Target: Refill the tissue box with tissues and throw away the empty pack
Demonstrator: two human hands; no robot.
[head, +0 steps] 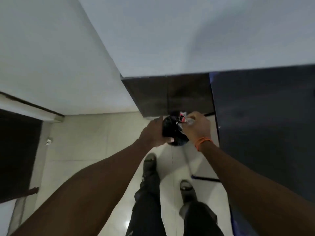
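Black, glossy and crumpled, a plastic bin bag (172, 132) sits low between the person's two outstretched arms, over the pale tiled floor (95, 143) at the foot of a dark panelled wall base (167, 94). The left hand (151, 132) grips the bag's left side, its fingers curled around the plastic with a thumb tip showing at the near edge. The right hand (197, 128) is bunched over the bag's mouth at its far right, fingers pinched on a crinkled clear plastic tissue pack with red print (185, 119); the pack lies right at the bag's opening, partly down in it and partly still in the fingers. Motion blur hides how much of it is inside. An orange thread band (202, 142) circles the right wrist.

White walls (170, 34) rise on the far side and to the left, meeting at a corner above the bag. A dark flat surface (265, 120) fills the right of the scene. Nearer, below the hands, the person's dark trousers (148, 201) and grey sandals (149, 163) stand on the shiny tiles. A small pale object (48, 141) lies on the floor well to the left, too blurred to identify. The tissue box cannot be seen.
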